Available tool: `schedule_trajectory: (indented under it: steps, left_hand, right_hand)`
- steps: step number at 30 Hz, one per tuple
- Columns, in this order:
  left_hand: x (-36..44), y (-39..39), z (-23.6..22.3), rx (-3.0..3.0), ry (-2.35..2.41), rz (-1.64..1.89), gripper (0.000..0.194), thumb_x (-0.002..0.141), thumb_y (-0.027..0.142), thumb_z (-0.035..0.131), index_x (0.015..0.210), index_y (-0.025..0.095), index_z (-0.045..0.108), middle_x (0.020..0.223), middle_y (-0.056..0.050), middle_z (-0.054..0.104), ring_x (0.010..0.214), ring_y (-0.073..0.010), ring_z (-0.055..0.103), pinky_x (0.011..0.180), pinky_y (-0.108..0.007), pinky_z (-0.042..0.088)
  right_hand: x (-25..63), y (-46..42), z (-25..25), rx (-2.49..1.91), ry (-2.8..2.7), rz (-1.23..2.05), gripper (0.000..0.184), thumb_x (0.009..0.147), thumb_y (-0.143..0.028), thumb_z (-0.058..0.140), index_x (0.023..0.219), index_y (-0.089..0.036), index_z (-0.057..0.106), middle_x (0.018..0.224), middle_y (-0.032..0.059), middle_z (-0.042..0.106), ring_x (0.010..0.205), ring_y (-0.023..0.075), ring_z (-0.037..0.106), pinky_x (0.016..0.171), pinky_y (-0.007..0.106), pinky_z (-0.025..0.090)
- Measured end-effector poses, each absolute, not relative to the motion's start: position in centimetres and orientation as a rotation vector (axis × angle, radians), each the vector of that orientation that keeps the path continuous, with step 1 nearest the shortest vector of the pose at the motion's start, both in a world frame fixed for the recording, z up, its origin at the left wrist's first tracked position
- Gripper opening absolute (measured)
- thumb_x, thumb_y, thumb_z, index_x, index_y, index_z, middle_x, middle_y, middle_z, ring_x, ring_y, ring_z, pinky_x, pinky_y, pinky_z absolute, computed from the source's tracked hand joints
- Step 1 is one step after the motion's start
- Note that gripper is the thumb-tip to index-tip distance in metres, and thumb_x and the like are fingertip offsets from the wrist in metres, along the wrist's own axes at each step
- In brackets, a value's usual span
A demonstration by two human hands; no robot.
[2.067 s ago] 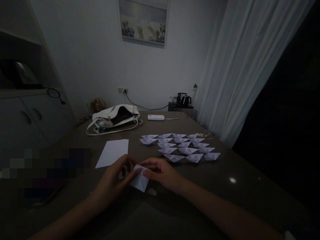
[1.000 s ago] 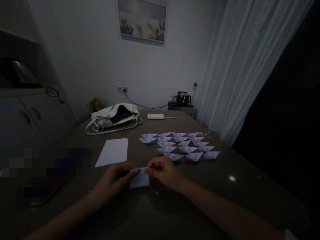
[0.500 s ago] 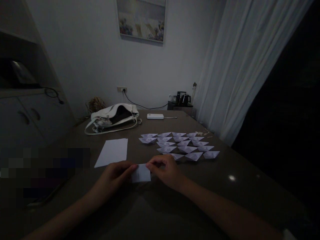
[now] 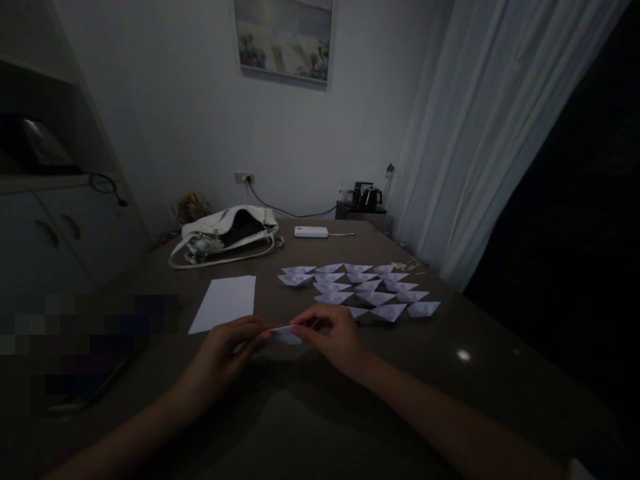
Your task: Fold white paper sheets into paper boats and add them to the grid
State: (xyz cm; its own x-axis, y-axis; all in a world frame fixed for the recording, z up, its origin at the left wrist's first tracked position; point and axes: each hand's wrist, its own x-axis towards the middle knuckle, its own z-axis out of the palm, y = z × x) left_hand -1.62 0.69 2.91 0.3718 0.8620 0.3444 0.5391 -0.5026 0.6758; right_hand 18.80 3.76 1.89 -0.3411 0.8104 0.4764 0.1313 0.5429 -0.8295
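Got both bare forearms coming in from the bottom corners, angled toward each other low over a dark, glossy table (image 4: pixel 380 427). Got the left hand (image 4: pixel 227 350) with knuckles up and fingers pointing right, clamped on the left end of a small piece of folded paper (image 4: pixel 286 335) between thumb and fingers. Pretty much the same deal with the right hand (image 4: pixel 333 337): pinching the other end between thumb and index finger, remaining fingers curled in loosely. Only a short stretch of paper showing between the two sets of fingertips. As for the paper itself, looking whitish with a bluish tint in this dim light, tilted so far as to appear almost edge-on, basically a thin pale strip. Can't make out individual folds at this angle, and can't tell about contact with the tabletop either. Sitting front and center, nearer than the rough rows of white paper boats (image 4: pixel 375 298), one partly tucked out of sight behind the right hand. Also nearer than the flat white paper (image 4: pixel 225 303) lying just beyond the left hand. Farther back, spotting a slouchy white bag (image 4: pixel 227 230) with an open top.
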Motion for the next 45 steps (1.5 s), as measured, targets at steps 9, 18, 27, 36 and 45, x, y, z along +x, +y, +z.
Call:
schedule_trajectory:
  steps: [9, 18, 27, 36, 45]
  left_hand:
    - [-1.3, 0.3, 3.2, 2.226, 1.254, 0.748, 0.041, 0.092, 0.042, 0.04, 0.074, 0.015, 0.064, 0.069, -0.003, 0.061, 0.063, -0.0168, 0.057, 0.057, -0.022, 0.042]
    - [-1.2, 0.5, 2.8, 1.819, 1.3, 0.879, 0.047, 0.085, 0.054, 0.046, 0.069, 0.014, 0.064, 0.059, -0.001, 0.058, 0.056, -0.0151, 0.051, 0.049, -0.021, 0.037]
    - [-0.5, 0.3, 2.6, 1.826, 1.346, 0.876, 0.049, 0.082, 0.058, 0.048, 0.073, 0.013, 0.066, 0.063, -0.002, 0.062, 0.06, -0.0167, 0.053, 0.052, -0.022, 0.04]
    - [-1.1, 0.9, 2.8, 1.945, 1.224, 0.789, 0.048, 0.084, 0.055, 0.05, 0.063, 0.013, 0.062, 0.057, 0.0, 0.057, 0.054, -0.0135, 0.049, 0.047, -0.02, 0.036]
    - [-0.9, 1.3, 2.1, 1.724, 1.147, 0.74, 0.044, 0.077, 0.053, 0.061, 0.067, 0.011, 0.069, 0.054, -0.001, 0.06, 0.051, -0.0118, 0.05, 0.049, -0.021, 0.036]
  right_hand:
    - [18.9, 3.7, 2.3, -0.769, -1.781, 0.898, 0.007, 0.074, -0.02, 0.069, 0.07, -0.016, 0.067, 0.071, 0.0017, 0.067, 0.066, 0.0125, 0.06, 0.059, 0.023, 0.044]
    - [18.6, 4.8, 0.7, -0.831, -1.634, 1.57, 0.033, 0.063, -0.035, 0.078, 0.086, -0.015, 0.065, 0.075, 0.001, 0.065, 0.059, 0.0107, 0.056, 0.055, 0.023, 0.042]
    - [18.1, 4.5, 0.2, -0.831, -1.647, 1.584, 0.036, 0.063, -0.045, 0.077, 0.07, -0.011, 0.066, 0.06, -0.0005, 0.061, 0.047, 0.0066, 0.047, 0.047, 0.02, 0.036]
    - [17.8, 5.1, -0.7, -0.799, -1.708, 1.329, 0.035, 0.08, -0.046, 0.062, 0.068, -0.013, 0.062, 0.055, -0.0008, 0.058, 0.046, 0.0081, 0.048, 0.045, 0.018, 0.035]
    - [17.9, 4.7, -0.5, -0.75, -1.809, 1.125, 0.028, 0.079, -0.041, 0.062, 0.073, -0.014, 0.063, 0.065, 0.0011, 0.062, 0.057, 0.0115, 0.055, 0.052, 0.02, 0.041]
